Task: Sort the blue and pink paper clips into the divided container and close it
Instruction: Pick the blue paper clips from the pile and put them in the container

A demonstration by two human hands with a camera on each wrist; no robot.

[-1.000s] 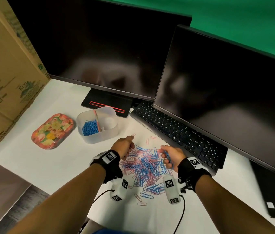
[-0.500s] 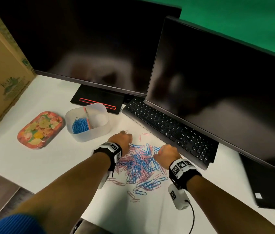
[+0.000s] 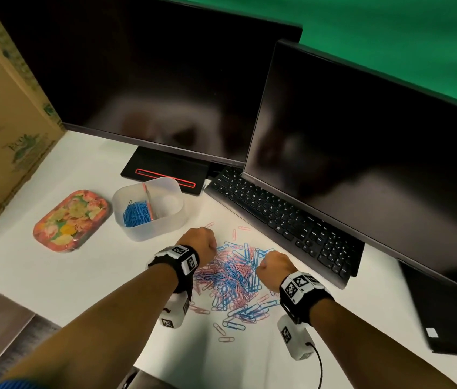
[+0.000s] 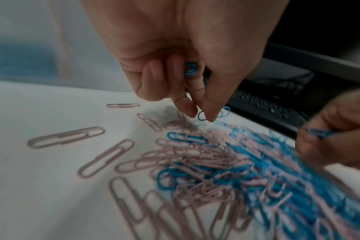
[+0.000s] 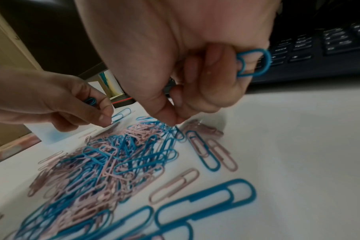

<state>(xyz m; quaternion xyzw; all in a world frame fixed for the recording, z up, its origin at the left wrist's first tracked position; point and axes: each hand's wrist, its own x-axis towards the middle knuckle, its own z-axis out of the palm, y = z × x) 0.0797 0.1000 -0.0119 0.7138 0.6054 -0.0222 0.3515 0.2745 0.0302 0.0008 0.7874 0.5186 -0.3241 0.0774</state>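
A mixed pile of blue and pink paper clips (image 3: 231, 279) lies on the white desk. My left hand (image 3: 202, 244) hovers at the pile's far left edge, curled fingers holding blue clips (image 4: 190, 69) while thumb and forefinger pinch down at another blue clip (image 4: 214, 114). At the pile's right edge my right hand (image 3: 273, 266) keeps a blue clip (image 5: 254, 62) under curled fingers, thumb and forefinger pinched at the pile (image 5: 123, 155). The translucent divided container (image 3: 150, 210) stands open to the far left, blue clips (image 3: 136, 214) in its left compartment. Its floral lid (image 3: 71, 220) lies beside it.
Two dark monitors (image 3: 362, 164) and a black keyboard (image 3: 283, 223) crowd the far and right sides. A cardboard box (image 3: 0, 113) stands at the left. A black device (image 3: 452, 318) sits at the right edge.
Both hands have turned knuckles-up and dipped onto the pile's far edge. The head view has shifted left and closer.
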